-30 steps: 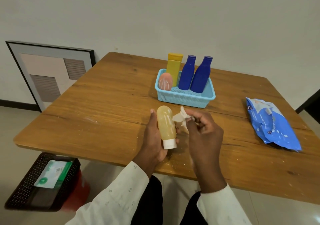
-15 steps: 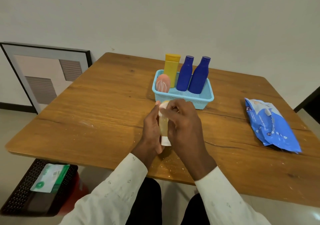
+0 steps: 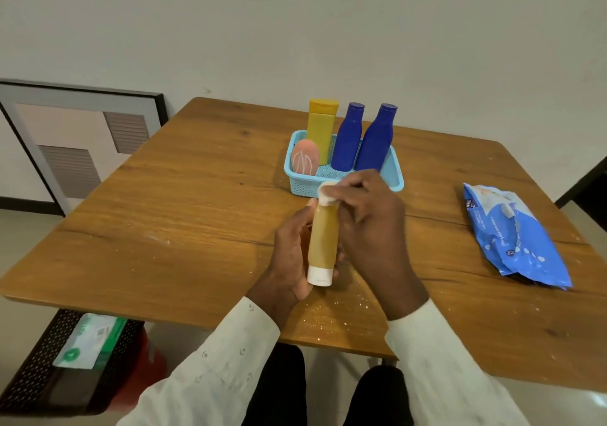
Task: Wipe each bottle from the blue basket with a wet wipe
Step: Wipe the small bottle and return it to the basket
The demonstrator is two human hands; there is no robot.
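Just in front of the blue basket, the tan bottle lies cap-down in the left hand, its grip wrapped around the bottle. The right hand pinches a wet wipe against the bottle's upper end. Right of the basket, well apart, a wipes pack rests on the table.

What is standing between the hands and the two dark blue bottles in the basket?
Nothing visible. The right hand with the wet wipe is just before the blue basket; the dark blue bottles stand uncovered.
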